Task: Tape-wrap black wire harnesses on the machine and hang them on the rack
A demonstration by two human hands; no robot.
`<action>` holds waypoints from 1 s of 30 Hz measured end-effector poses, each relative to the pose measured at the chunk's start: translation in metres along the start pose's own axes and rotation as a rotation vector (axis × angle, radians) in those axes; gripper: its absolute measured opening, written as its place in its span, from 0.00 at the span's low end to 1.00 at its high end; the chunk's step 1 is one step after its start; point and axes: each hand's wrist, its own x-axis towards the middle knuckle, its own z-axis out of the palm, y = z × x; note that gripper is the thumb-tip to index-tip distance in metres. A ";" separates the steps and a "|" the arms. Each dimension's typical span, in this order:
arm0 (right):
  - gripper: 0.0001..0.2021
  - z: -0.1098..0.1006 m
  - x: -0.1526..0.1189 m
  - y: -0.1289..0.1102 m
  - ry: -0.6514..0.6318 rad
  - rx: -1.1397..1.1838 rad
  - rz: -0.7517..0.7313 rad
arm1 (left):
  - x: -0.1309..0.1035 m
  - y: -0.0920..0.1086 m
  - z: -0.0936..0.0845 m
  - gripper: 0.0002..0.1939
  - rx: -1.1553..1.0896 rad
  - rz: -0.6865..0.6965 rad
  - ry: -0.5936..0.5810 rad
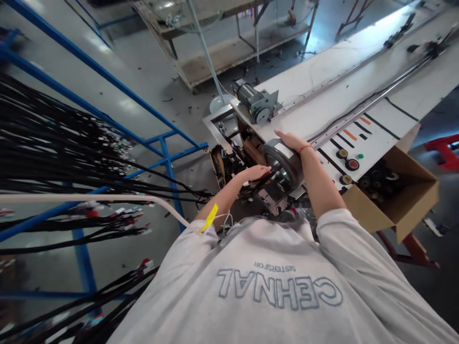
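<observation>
A round grey metal machine head [294, 168] sits at the near end of the white bench. My right hand [291, 141] lies over its top with fingers stretched out, a red string around the wrist. From the left, my left hand [256, 172] reaches to the front of the head. Its fingers are close together over a black cable [264, 180] at the head's centre; the grip is partly hidden. More black cables run leftward beneath the left forearm.
Blue racks [163, 150] hung with bundles of black cables [53, 129] stand at left. A motor [251, 98] is mounted on the white bench [344, 86]. An open cardboard box [412, 191] holds dark rolls at right. Behind stands a worktable [211, 62].
</observation>
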 end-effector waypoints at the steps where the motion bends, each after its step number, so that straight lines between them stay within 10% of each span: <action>1: 0.15 0.000 -0.013 0.005 0.043 -0.021 0.030 | -0.001 0.008 0.005 0.21 0.158 0.040 0.040; 6: 0.10 -0.014 -0.108 0.048 0.307 -0.430 0.392 | -0.013 0.040 0.018 0.18 0.639 0.052 0.184; 10: 0.13 -0.034 -0.169 0.076 0.214 -0.682 0.781 | -0.021 0.045 -0.024 0.18 0.656 0.007 0.290; 15: 0.20 -0.028 -0.214 0.044 -0.131 0.285 0.546 | -0.020 0.029 -0.058 0.16 0.512 0.093 0.309; 20: 0.40 0.057 -0.171 -0.014 -0.880 0.956 0.496 | -0.022 0.032 -0.048 0.15 0.573 0.113 0.377; 25: 0.33 0.097 -0.146 -0.025 -0.566 0.642 0.668 | -0.026 0.040 -0.047 0.14 0.664 0.069 0.385; 30: 0.30 0.029 -0.216 0.005 0.016 0.236 0.492 | -0.015 0.017 -0.040 0.19 0.693 0.045 0.346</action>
